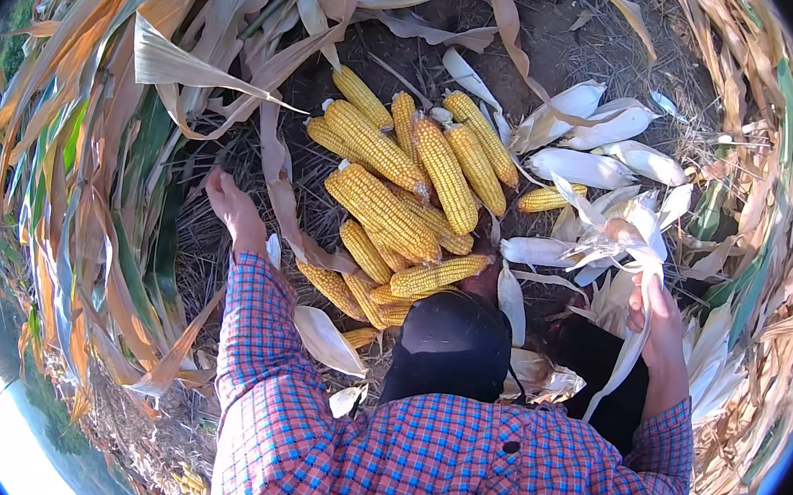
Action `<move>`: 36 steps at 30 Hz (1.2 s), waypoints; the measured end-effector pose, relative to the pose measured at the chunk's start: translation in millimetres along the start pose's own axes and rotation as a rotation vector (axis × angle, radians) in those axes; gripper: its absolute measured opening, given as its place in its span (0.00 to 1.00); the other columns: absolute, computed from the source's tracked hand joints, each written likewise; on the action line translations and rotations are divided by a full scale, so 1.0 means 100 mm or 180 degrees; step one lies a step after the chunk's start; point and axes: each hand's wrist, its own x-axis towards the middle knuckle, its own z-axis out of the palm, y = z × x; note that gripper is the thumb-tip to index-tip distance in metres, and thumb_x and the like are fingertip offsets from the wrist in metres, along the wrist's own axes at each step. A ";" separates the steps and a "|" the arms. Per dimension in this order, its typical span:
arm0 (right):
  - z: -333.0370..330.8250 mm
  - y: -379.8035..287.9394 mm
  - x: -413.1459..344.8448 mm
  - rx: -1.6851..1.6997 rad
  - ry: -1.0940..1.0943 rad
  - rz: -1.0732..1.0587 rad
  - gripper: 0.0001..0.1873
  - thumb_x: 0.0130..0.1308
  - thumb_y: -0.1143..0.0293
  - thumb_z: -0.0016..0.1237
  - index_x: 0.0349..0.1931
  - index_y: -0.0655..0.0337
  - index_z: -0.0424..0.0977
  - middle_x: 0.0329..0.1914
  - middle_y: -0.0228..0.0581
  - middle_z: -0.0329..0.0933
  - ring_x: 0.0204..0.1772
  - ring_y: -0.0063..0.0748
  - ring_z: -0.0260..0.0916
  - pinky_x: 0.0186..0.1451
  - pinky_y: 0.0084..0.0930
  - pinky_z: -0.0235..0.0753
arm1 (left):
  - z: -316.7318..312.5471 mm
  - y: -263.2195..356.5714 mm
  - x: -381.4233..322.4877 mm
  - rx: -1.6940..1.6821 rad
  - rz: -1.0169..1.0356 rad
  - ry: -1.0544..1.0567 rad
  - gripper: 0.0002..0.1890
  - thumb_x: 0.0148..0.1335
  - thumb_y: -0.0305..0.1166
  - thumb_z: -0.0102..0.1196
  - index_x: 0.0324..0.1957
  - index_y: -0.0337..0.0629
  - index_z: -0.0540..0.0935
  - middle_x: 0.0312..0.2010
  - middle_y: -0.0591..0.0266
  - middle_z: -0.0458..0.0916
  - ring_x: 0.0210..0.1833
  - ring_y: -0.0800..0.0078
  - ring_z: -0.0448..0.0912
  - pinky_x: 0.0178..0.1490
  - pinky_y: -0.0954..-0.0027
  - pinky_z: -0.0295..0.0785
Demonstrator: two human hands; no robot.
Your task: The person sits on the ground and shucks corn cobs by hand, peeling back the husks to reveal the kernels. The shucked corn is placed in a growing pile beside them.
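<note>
A heap of husked yellow corn cobs (pixel 400 211) lies on the ground before me. My left hand (pixel 234 205) is left of the heap, fingers partly curled, with no object visible in it; its palm side is partly hidden. On the right, my right hand (pixel 650 306) grips a bunch of pale, torn corn husks (pixel 636 238), with a long strip hanging down past the wrist. Above and left of that hand lie several ears in whitish husks (pixel 582 167). A single bare yellow cob (pixel 551 198) rests between them and the heap.
Dry corn stalks and leaves (pixel 93 176) stand along the left, with more dry leaves (pixel 767 216) on the right. My bent knee (pixel 451 349) is just below the heap. Loose husks (pixel 328 341) lie near it on straw-covered soil (pixel 417 63).
</note>
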 end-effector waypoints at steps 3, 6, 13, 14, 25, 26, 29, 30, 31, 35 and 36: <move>0.22 0.03 0.11 0.0254 -0.0078 -0.0252 0.16 0.76 0.53 0.41 0.46 0.57 0.71 0.23 0.23 0.66 0.20 0.13 0.55 0.24 0.14 0.56 | 0.16 0.54 -1.45 -0.0072 0.0220 -0.1624 0.10 0.73 0.31 0.48 0.48 0.35 0.77 0.43 0.63 0.77 0.46 0.78 0.72 0.56 0.76 0.65; 0.60 -0.11 0.09 0.0468 -0.0976 -0.0227 0.20 0.75 0.48 0.41 0.40 0.56 0.74 0.28 0.24 0.69 0.26 0.15 0.59 0.28 0.15 0.61 | 0.32 1.24 -2.37 -0.0346 0.0030 -0.3276 0.14 0.72 0.36 0.52 0.52 0.35 0.77 0.46 0.62 0.79 0.50 0.76 0.74 0.58 0.74 0.67; 0.97 -0.12 -0.51 0.0636 -0.2412 -0.0651 0.33 0.73 0.35 0.28 0.35 0.58 0.71 0.22 0.26 0.67 0.18 0.17 0.59 0.22 0.16 0.62 | 0.56 2.88 -3.37 -0.0125 0.0578 -0.5112 0.41 0.62 0.61 0.56 0.61 0.31 0.71 0.51 0.46 0.79 0.56 0.61 0.77 0.61 0.61 0.70; 0.91 -0.11 -0.62 0.0613 -0.2489 -0.0688 0.32 0.74 0.36 0.29 0.35 0.58 0.71 0.22 0.25 0.67 0.18 0.16 0.59 0.22 0.16 0.62 | 0.54 2.96 -3.49 -0.0266 0.0479 -0.5120 0.41 0.62 0.61 0.56 0.61 0.31 0.71 0.50 0.48 0.80 0.55 0.61 0.77 0.61 0.62 0.70; 0.48 0.42 -0.71 -0.2248 -0.0534 -0.3073 0.19 0.74 0.55 0.40 0.39 0.65 0.74 0.27 0.51 0.79 0.33 0.53 0.79 0.36 0.44 0.75 | 1.11 2.96 -4.08 -0.2738 -0.1826 -0.3503 0.22 0.70 0.41 0.54 0.56 0.34 0.70 0.37 0.55 0.78 0.38 0.64 0.79 0.46 0.58 0.78; 0.47 0.45 -0.67 -0.2582 -0.0370 -0.3169 0.20 0.74 0.55 0.39 0.38 0.65 0.74 0.25 0.50 0.79 0.31 0.55 0.78 0.35 0.45 0.76 | 1.17 2.94 -4.04 -0.2730 -0.1813 -0.3308 0.20 0.71 0.40 0.53 0.54 0.35 0.71 0.35 0.56 0.77 0.35 0.65 0.78 0.42 0.59 0.78; 0.53 0.79 -0.31 -0.2961 -0.0156 -0.3297 0.21 0.74 0.53 0.40 0.35 0.63 0.75 0.22 0.49 0.78 0.27 0.58 0.77 0.31 0.49 0.75 | 1.39 2.86 -3.99 -0.2170 -0.1747 -0.2814 0.16 0.75 0.42 0.46 0.48 0.38 0.74 0.29 0.62 0.75 0.24 0.71 0.71 0.26 0.68 0.69; 0.53 0.69 -0.51 -0.2922 -0.0387 -0.3304 0.22 0.73 0.52 0.40 0.33 0.62 0.75 0.22 0.50 0.77 0.29 0.56 0.78 0.31 0.48 0.75 | 1.43 2.73 -3.92 -0.2065 -0.1616 -0.2629 0.16 0.74 0.43 0.47 0.50 0.39 0.73 0.33 0.60 0.76 0.28 0.69 0.73 0.29 0.65 0.70; 0.46 0.58 -0.84 -0.3164 -0.0886 -0.3238 0.21 0.74 0.52 0.40 0.33 0.61 0.75 0.22 0.51 0.77 0.29 0.55 0.78 0.32 0.48 0.75 | 1.45 2.60 -3.79 -0.1947 -0.1478 -0.2465 0.17 0.74 0.43 0.48 0.51 0.39 0.72 0.38 0.59 0.78 0.32 0.67 0.74 0.32 0.62 0.71; 0.17 0.92 -1.66 -0.2970 -0.2116 -0.3217 0.17 0.74 0.55 0.41 0.38 0.59 0.74 0.27 0.51 0.78 0.34 0.54 0.78 0.39 0.45 0.75 | 1.55 2.16 -2.86 -0.1936 -0.0649 -0.1121 0.21 0.73 0.48 0.48 0.56 0.42 0.71 0.40 0.60 0.77 0.34 0.68 0.73 0.37 0.65 0.69; 0.01 0.94 -1.63 -0.2424 -0.1753 -0.3181 0.15 0.74 0.57 0.42 0.41 0.60 0.73 0.29 0.51 0.78 0.34 0.54 0.78 0.40 0.44 0.75 | 1.61 2.57 -3.33 -0.1808 -0.1016 -0.1204 0.19 0.73 0.46 0.48 0.55 0.43 0.72 0.38 0.63 0.77 0.33 0.71 0.73 0.34 0.69 0.68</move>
